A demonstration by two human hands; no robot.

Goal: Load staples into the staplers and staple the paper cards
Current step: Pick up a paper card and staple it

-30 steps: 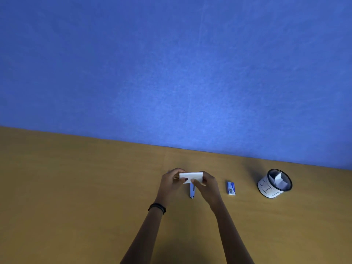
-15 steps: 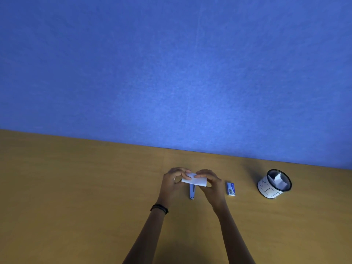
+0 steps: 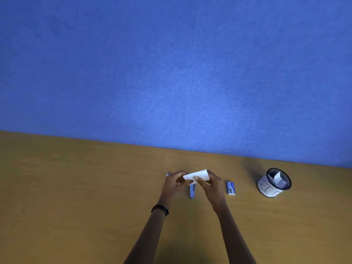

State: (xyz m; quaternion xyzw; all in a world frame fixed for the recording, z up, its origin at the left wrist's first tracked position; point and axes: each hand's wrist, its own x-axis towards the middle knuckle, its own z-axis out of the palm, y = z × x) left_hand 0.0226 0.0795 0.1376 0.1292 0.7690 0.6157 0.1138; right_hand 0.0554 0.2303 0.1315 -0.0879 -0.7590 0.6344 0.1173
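Note:
A small white paper card (image 3: 198,175) is held above the wooden table between both hands. My left hand (image 3: 175,185) pinches its left end, and my right hand (image 3: 211,185) pinches its lower edge and right end. Under the card a blue stapler (image 3: 192,191) lies on the table, its front part hidden by the card and fingers. A small blue staple box (image 3: 230,188) lies just right of my right hand. A bit of blue (image 3: 167,175) peeks out behind my left hand; I cannot tell what it is.
A round black-rimmed cup (image 3: 274,182) with a white label stands at the right and holds folded white paper. The wooden table (image 3: 76,187) ends at a blue partition wall (image 3: 171,73) behind the hands.
The card has been turned in my fingers and now tilts up to the right. Both hands stay over the stapler in nearly the same spot.

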